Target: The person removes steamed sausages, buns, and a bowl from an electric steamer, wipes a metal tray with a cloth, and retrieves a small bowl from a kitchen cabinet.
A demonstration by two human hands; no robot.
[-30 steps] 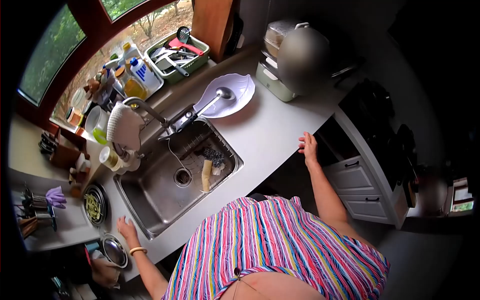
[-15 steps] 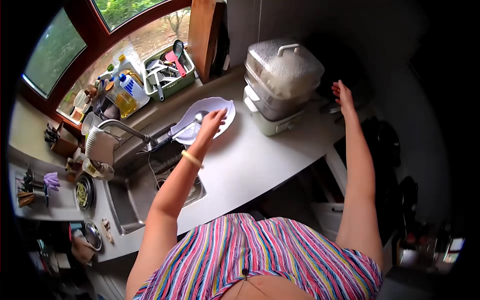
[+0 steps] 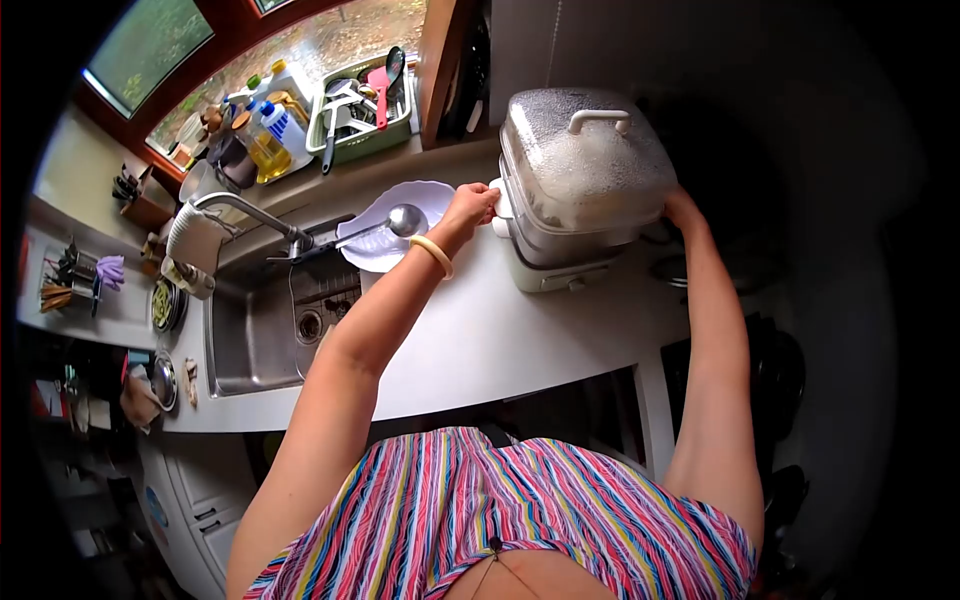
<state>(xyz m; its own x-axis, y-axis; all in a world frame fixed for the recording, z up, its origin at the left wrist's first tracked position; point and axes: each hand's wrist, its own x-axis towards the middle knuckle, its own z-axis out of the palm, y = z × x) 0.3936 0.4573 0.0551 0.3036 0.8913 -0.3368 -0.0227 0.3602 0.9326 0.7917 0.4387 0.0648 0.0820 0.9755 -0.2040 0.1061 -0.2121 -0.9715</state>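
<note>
Two hands (image 3: 474, 206) are held at the sides of a big steamer (image 3: 582, 212).
The steamer is set on the white counter (image 3: 480, 345), to the right of the sink (image 3: 250, 335), and is covered by a clear lid (image 3: 560, 160) with wet drops on it. A white side handle (image 3: 502, 198) is pinched by the curled fingers of the left hand. The right hand (image 3: 684, 208) is partly hidden at the other side, so how its fingers are held cannot be told. Near the left hand, a metal ladle (image 3: 405, 220) is laid on a pale purple dish (image 3: 372, 250).
</note>
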